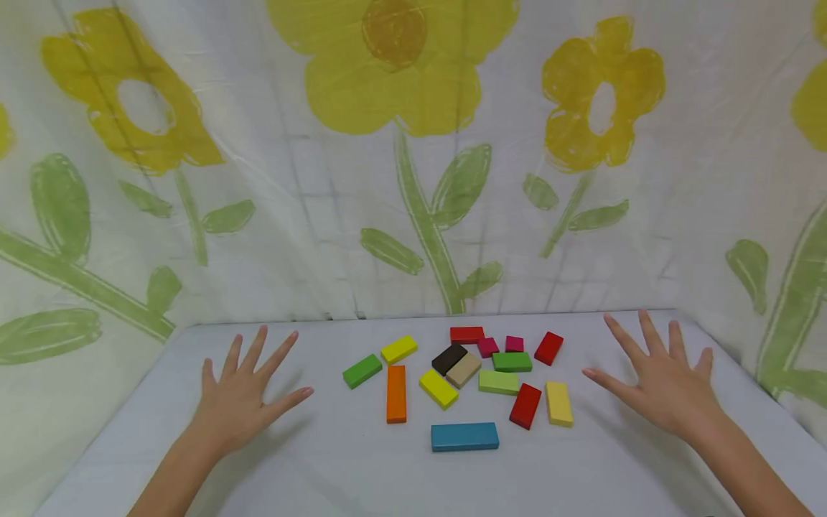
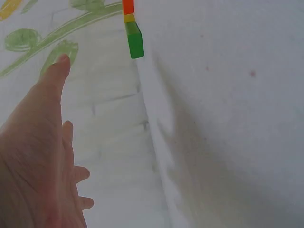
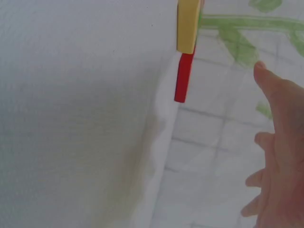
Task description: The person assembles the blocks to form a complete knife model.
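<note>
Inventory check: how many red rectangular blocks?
3: red rectangular block back centre; second red block back right; third red block left of pale yellow rectangular block. None seems hidden.

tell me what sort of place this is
Perhaps a screened-off play or activity spot, likely indoors, though nothing beyond it shows: coloured blocks lie scattered on a white tabletop, and a flower-patterned curtain hangs behind it and along both sides.
</note>
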The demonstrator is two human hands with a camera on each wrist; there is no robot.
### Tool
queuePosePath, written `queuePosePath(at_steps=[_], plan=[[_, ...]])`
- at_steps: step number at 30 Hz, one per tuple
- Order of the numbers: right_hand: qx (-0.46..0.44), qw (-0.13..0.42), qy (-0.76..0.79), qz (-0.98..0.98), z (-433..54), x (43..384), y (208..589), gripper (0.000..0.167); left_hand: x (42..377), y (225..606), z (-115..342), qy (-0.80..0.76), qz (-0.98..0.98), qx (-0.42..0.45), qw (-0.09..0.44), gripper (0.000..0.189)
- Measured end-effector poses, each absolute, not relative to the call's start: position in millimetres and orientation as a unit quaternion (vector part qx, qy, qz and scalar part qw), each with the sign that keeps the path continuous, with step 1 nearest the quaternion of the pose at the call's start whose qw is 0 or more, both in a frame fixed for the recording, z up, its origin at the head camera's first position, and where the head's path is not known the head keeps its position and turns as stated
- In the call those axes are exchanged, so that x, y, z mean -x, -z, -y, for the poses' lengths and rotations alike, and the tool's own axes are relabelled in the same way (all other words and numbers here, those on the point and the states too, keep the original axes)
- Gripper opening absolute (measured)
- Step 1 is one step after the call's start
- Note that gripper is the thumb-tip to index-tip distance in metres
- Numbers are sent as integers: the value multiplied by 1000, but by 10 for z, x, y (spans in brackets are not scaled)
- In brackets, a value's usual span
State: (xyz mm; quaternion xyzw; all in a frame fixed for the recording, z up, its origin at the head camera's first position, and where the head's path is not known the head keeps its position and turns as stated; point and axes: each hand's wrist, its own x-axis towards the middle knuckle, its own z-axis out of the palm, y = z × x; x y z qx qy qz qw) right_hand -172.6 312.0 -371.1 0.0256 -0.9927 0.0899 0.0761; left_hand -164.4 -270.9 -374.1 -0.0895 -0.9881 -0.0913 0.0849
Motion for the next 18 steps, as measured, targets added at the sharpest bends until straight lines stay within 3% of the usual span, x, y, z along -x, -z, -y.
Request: queuePosePath(at_steps=[18], plan=[[-76, 68, -103, 989, -2549, 1959, 3466, 95, 1909, 3674, 2096, 140, 969, 182, 92, 81]])
